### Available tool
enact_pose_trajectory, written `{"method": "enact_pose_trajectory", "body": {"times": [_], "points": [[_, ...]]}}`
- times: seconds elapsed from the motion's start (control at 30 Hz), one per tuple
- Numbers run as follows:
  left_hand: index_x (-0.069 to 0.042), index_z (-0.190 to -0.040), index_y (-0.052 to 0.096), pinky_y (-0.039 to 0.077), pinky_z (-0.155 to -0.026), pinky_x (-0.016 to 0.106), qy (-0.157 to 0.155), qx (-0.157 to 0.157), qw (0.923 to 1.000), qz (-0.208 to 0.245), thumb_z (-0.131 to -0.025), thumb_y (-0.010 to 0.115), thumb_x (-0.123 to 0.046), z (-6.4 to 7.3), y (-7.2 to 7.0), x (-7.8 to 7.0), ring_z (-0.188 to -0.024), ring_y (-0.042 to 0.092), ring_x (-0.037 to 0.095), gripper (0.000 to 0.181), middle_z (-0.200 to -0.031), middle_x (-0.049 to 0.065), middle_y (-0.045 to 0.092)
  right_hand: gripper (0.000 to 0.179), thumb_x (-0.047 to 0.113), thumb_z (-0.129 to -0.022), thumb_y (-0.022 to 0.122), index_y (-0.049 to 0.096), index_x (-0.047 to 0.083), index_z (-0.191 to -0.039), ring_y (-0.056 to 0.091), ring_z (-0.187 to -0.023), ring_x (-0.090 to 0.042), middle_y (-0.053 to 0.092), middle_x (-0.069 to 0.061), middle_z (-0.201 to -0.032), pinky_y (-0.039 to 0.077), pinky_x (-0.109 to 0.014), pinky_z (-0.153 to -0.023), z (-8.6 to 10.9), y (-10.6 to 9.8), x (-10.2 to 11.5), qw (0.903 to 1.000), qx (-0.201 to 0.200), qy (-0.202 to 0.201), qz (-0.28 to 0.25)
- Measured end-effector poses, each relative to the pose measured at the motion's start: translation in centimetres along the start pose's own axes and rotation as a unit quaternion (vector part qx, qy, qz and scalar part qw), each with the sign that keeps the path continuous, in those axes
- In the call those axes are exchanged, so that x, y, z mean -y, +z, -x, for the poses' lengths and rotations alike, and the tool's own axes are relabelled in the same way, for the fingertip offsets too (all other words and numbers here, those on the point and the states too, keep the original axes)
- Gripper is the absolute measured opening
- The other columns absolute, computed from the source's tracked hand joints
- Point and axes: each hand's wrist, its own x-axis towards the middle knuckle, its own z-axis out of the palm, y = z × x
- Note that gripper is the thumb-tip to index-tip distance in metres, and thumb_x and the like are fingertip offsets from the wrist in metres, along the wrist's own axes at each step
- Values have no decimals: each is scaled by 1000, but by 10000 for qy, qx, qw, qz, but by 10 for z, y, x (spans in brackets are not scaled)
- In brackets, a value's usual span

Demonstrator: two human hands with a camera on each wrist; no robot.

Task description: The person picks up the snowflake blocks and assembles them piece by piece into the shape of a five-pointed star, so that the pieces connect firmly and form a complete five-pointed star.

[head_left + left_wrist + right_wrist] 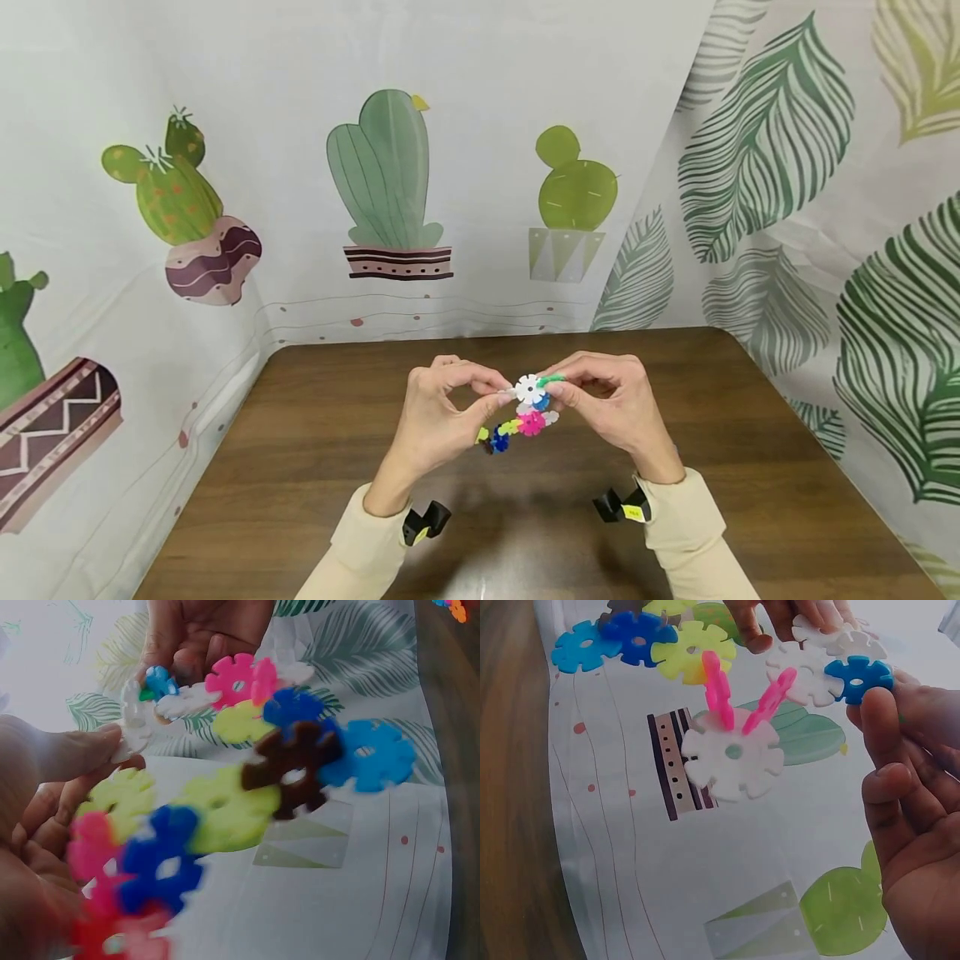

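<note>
Several plastic snowflake discs with notched petals are joined into a chain in front of me. My left hand (438, 412) pinches a white disc near the upright white disc (523, 384) between thumb and forefinger. My right hand (615, 404) pinches a green disc (553, 379), touching the blue disc (847, 688) beside it. Below both hands hangs the chain, with a pink disc (532, 422) and a dark blue disc (499, 438). In the left wrist view it continues through a brown disc (274, 761) to a blurred red disc (94, 930).
A brown wooden table (300, 492) lies beneath the hands. Behind it hangs a white cloth (487, 167) printed with cacti and leaves. Each sleeve cuff has a black wrist mount (426, 523) on it. Small coloured pieces (454, 609) show at the left wrist view's upper right corner.
</note>
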Motion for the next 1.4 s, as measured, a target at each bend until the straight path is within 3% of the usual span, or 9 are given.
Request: {"method": "enact_pose_trajectory", "body": {"times": [0.17,0.47,0.6,0.73,0.87,1.03,1.27,1.4], "points": [[-18,-90,84,49,-82,34,69,-118,9998,138,-84,92,-13,2,0,0,-76,65,8,11,-76,-6,80,23,-16,-86,79,82,5,-95,76,-66,-15,83,1,-100,62,-28,-58,0,2,2,9997,-39,241,31],[-18,-89,84,49,-85,35,-99,-7,10000,1,-83,93,-12,0,-4,-3,-78,67,7,13,-78,-8,81,23,-16,-86,79,82,5,-95,75,-67,-14,83,0,-100,61,-26,-58,-1,4,2,9998,-60,191,90],[-22,-93,84,52,-88,31,-306,213,9992,-120,-85,93,-15,-2,-11,-5,-84,71,5,14,-84,-12,82,25,-16,-85,80,83,7,-95,75,-68,-15,83,-2,-99,59,-24,-58,-3,5,3,9998,-8,161,135],[-25,-110,79,58,-96,32,-505,571,9971,-45,-90,90,-21,-4,-25,-8,-100,75,6,23,-99,-12,82,23,-15,-86,80,82,5,-96,76,-70,-17,83,-6,-100,61,-25,-60,-3,5,5,9998,-35,207,64],[-30,-126,73,58,-101,34,-749,670,9948,-170,-92,87,-26,-5,-44,-6,-113,73,5,36,-113,-14,80,17,-13,-89,78,82,1,-98,76,-68,-14,82,-2,-100,60,-23,-60,-2,2,6,9981,-411,445,56],[-28,-127,73,58,-97,33,-924,841,9919,-234,-92,87,-28,-5,-58,2,-114,73,4,37,-120,-15,79,11,-15,-91,75,79,-7,-97,73,-63,-12,82,0,-97,54,-20,-54,0,-4,4,9936,-977,472,-306],[-36,-131,70,60,-83,28,-1200,1410,9827,47,-89,91,-30,-7,-60,7,-114,74,6,47,-124,-15,77,7,-12,-92,75,78,-9,-96,64,-59,-12,79,-1,-80,48,-22,-52,-3,-6,4,9882,-1404,468,-401],[-33,-127,74,62,-83,27,-1405,1406,9798,219,-87,92,-26,-6,-60,8,-105,75,9,44,-117,-13,79,5,-11,-93,75,77,-12,-97,62,-57,-14,77,-2,-74,47,-23,-51,-5,-8,5,9855,-1537,561,-456]]}}
